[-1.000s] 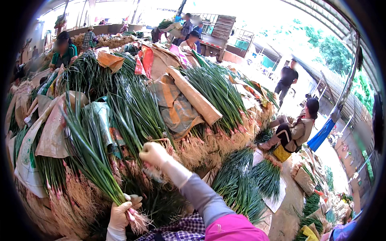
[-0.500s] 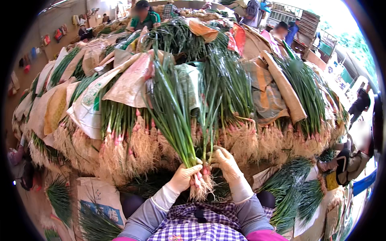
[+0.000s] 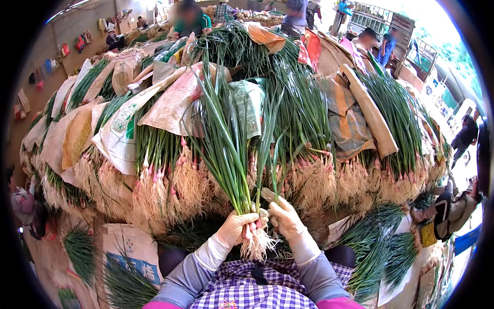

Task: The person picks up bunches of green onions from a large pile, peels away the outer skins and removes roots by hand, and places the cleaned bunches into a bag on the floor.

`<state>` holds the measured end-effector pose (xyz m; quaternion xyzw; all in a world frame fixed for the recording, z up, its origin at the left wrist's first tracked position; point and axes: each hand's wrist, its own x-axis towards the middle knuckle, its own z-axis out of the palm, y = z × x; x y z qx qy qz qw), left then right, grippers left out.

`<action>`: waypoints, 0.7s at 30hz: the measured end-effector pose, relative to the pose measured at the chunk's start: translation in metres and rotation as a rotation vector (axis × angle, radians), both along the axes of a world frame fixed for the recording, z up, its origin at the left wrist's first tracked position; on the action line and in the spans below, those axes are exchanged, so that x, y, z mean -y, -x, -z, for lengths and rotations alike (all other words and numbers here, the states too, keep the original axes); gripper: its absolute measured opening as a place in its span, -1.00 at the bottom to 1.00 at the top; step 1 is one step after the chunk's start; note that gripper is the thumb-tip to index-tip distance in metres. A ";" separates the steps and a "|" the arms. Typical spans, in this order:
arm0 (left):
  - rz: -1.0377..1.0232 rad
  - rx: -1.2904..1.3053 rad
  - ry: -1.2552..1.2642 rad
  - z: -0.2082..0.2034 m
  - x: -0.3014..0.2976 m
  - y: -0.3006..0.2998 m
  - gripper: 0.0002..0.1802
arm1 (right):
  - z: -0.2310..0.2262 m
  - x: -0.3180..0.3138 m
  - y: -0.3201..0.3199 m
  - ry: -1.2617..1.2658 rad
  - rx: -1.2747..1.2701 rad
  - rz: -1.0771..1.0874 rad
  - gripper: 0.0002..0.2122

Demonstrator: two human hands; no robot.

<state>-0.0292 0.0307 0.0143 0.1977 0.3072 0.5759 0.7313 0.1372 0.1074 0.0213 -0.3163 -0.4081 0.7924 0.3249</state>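
My left hand [image 3: 236, 228], in a pale glove, is closed round a bunch of spring onions [image 3: 234, 170]. Their long green leaves fan upward. Below the fist hang pink bulbs and pale stringy roots [image 3: 257, 246]. Just right of the bunch is my right hand [image 3: 286, 220], also gloved, its thumb and fingers pinched together at a thin green spring onion leaf [image 3: 276, 177]. The fingertips partly hide where the leaf ends. Both hands are above my lap, over a purple checked apron [image 3: 242, 288].
Ahead rises a big heap of spring onions [image 3: 303, 113], roots toward me, partly covered by woven sacks [image 3: 175, 105]. More spring onions lie at right [image 3: 373, 242] and lower left [image 3: 126, 283], beside a printed sack [image 3: 128, 242]. Other people are behind the heap and at both sides.
My right hand has drawn slightly away from the bulbs and now pinches a leaf. The slim stalk it was at now stands with the left hand's bunch. The view has shifted a little.
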 end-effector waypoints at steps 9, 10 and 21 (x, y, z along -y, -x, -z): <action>0.049 0.193 -0.127 -0.028 0.014 0.017 -0.81 | 0.015 -0.019 0.016 -0.329 0.511 0.008 -0.81; 0.045 0.244 -0.162 -0.039 0.020 0.015 -0.80 | 0.021 -0.030 0.010 -0.192 0.540 0.055 -0.80; 0.013 -0.088 0.069 -0.019 -0.004 0.024 -0.61 | 0.006 -0.127 0.005 -0.693 1.244 0.227 -0.70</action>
